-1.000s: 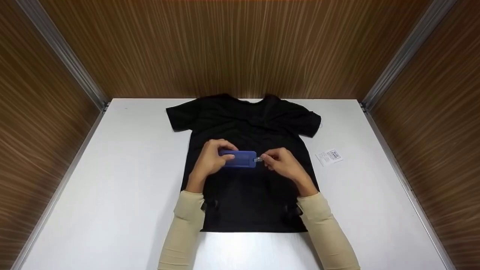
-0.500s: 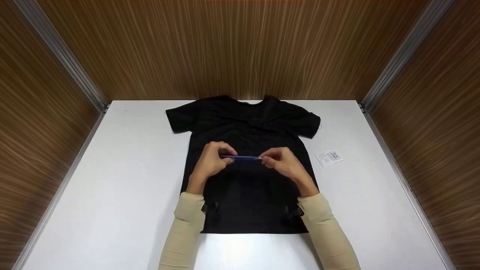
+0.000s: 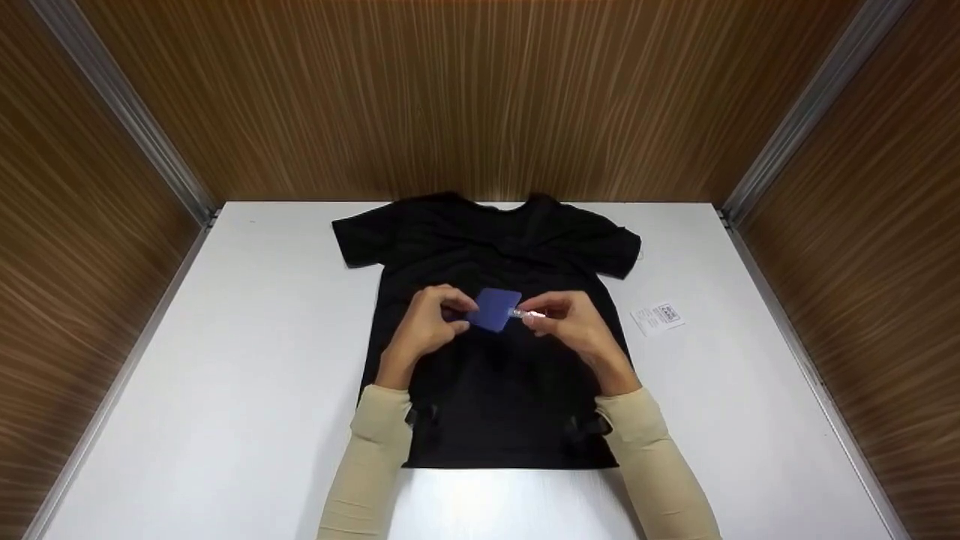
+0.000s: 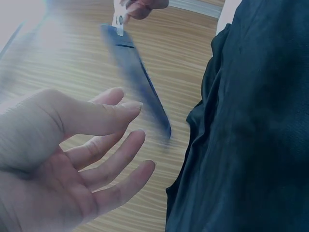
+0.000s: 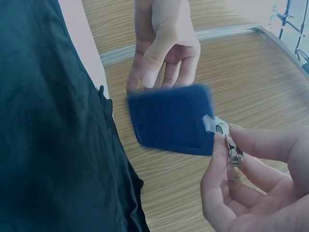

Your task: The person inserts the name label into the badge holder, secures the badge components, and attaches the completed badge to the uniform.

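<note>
Wood-grained wall [image 3: 465,97] behind, a flat blue badge holder [image 5: 169,121] tilts; right hand [image 3: 574,324] pinches its silvery clip [image 5: 219,127], left hand [image 3: 429,321] relaxed.

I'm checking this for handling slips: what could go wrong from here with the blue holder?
The right hand pinches the clip while the left hand is open, so if that pinch slips, the blue holder could drop, perhaps onto the black shirt.
The blue holder also looks blurred in both wrist views and joins the clip at one end only, so it may swing or twist.
</note>
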Tool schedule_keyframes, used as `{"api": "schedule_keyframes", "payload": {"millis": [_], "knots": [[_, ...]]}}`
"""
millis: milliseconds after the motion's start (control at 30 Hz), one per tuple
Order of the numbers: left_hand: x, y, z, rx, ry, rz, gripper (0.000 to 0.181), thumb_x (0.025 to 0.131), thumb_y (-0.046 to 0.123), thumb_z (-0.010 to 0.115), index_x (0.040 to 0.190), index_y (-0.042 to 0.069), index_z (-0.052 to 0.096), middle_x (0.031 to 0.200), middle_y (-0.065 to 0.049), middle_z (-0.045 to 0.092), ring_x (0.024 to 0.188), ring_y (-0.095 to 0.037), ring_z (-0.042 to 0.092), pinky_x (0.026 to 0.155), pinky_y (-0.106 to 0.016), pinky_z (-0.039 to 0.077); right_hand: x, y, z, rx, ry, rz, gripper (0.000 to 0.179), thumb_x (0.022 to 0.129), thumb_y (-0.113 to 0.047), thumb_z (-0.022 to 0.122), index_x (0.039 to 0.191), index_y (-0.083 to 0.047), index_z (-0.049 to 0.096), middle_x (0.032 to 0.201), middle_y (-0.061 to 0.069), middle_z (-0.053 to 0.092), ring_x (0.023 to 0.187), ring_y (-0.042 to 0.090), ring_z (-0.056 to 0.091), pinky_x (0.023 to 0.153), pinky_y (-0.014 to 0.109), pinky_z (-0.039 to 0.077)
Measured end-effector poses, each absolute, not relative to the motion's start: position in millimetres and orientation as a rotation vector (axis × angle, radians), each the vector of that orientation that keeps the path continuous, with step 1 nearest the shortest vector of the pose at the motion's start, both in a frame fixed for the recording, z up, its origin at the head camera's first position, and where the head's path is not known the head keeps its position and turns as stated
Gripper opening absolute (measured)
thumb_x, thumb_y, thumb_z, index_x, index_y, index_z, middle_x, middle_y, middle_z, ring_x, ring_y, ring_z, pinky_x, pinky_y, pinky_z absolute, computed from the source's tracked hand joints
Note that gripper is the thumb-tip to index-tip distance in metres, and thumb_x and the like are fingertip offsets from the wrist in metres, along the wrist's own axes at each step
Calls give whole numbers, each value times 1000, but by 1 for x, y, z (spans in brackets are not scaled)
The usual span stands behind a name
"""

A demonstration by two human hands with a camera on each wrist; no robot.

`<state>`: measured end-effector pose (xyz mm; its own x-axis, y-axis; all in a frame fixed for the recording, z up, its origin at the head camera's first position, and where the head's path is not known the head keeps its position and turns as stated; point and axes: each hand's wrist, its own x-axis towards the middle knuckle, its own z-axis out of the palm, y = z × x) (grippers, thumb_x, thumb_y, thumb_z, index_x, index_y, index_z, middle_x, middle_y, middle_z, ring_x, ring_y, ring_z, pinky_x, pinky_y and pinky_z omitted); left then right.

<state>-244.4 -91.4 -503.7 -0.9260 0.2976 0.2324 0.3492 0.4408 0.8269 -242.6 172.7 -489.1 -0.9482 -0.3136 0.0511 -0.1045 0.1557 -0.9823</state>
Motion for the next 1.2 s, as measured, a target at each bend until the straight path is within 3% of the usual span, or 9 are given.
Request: {"api": "schedule_keyframes", "payload": {"millis": [133, 367, 700, 1200], "knots": [[-244, -90, -504, -600, -2628, -1529, 22, 84, -8, 77, 102, 4, 79, 105, -14, 73, 103, -36, 71, 89, -47, 61, -243, 172, -490, -378, 2271, -1897, 22, 87, 5, 76, 107, 14, 74, 95, 11, 77, 71, 7, 69, 66, 21, 59], [-242, -82, -500, -642, -2606, -1525, 13, 88, 3, 78, 102, 4, 78, 101, -12, 75, 94, -27, 72, 87, -46, 60, -242, 171, -490, -365, 2302, -1876, 22, 84, 6, 78, 104, 12, 76, 96, 17, 77, 71, 7, 70, 68, 21, 59], [-236, -66, -497, -662, -2607, -1600, 22, 94, 11, 76, 115, 6, 76, 116, -15, 74, 101, -28, 75, 89, -41, 62, -241, 165, -491, -250, 2271, -1964, 25, 79, 7, 82, 103, 12, 76, 89, 1, 78, 75, 7, 71, 72, 22, 61], [-235, -54, -499, -534, -2494, -1685, 34, 91, 16, 80, 121, 1, 75, 119, -17, 76, 98, -28, 77, 82, -29, 63, -238, 159, -493, -229, 2278, -2020, 22, 77, 6, 84, 98, 11, 77, 85, -3, 78, 77, 8, 70, 73, 21, 60]]}}
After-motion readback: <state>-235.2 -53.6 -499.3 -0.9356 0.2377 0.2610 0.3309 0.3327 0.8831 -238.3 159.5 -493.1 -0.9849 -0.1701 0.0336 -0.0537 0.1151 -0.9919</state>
